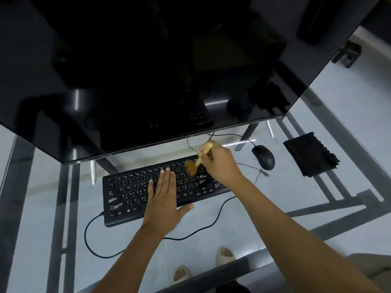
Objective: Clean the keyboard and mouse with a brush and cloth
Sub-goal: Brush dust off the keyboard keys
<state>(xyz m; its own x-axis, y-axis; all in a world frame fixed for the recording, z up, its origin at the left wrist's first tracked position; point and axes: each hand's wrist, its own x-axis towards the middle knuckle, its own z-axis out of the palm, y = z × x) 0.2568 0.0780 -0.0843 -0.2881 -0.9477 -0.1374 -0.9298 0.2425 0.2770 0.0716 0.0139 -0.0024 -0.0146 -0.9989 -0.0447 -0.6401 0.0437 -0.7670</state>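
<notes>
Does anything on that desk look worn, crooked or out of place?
Yes: the keyboard lies askew on the glass desk, its right end nearer the monitor. Several keys look worn pale, near its left end and beside the right hand holding the brush. The left hand lies flat on the keys.

Under the flat left hand (164, 197) lies a matt black plastic keyboard (127, 199) on a glossy clear glass tabletop (38, 208). The right hand (220, 163) grips a pale wooden brush (201, 157) with soft brown bristles; to its right lie a smooth black plastic mouse (263, 156) and a matt black cloth (311, 154).
</notes>
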